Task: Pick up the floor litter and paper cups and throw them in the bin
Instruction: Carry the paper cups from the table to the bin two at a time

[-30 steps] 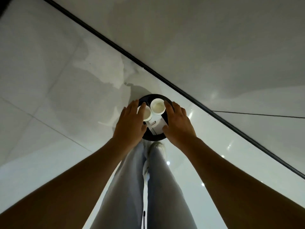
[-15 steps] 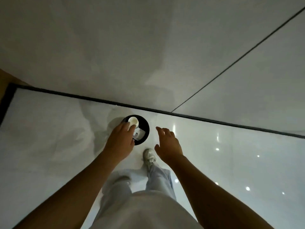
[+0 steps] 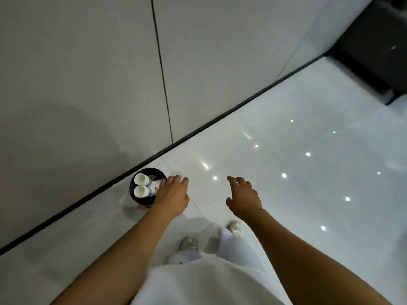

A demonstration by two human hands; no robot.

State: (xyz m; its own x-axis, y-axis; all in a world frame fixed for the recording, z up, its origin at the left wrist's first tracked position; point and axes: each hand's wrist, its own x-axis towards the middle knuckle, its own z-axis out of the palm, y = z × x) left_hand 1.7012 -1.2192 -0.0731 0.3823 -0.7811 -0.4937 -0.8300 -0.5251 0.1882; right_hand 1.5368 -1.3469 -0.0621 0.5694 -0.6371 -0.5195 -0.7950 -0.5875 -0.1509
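A small round black bin (image 3: 134, 193) stands on the glossy white floor against the wall's black skirting. Two white paper cups (image 3: 141, 185) sit side by side inside it, with some crumpled whitish litter (image 3: 156, 185) next to them. My left hand (image 3: 172, 195) hovers palm down just right of the bin, overlapping its right rim in the view, fingers relaxed and holding nothing. My right hand (image 3: 242, 198) is held out further right over bare floor, fingers spread and empty.
A grey panelled wall (image 3: 88, 84) with a black skirting strip (image 3: 220, 119) runs diagonally behind the bin. A dark piece of furniture (image 3: 378, 51) stands at the top right. My two feet in pale shoes (image 3: 189, 243) stand on the tiles below my hands.
Both hands have come away from the bin and the cups now lie in it. The view has swung and pulled back, so the bin sits to the left.
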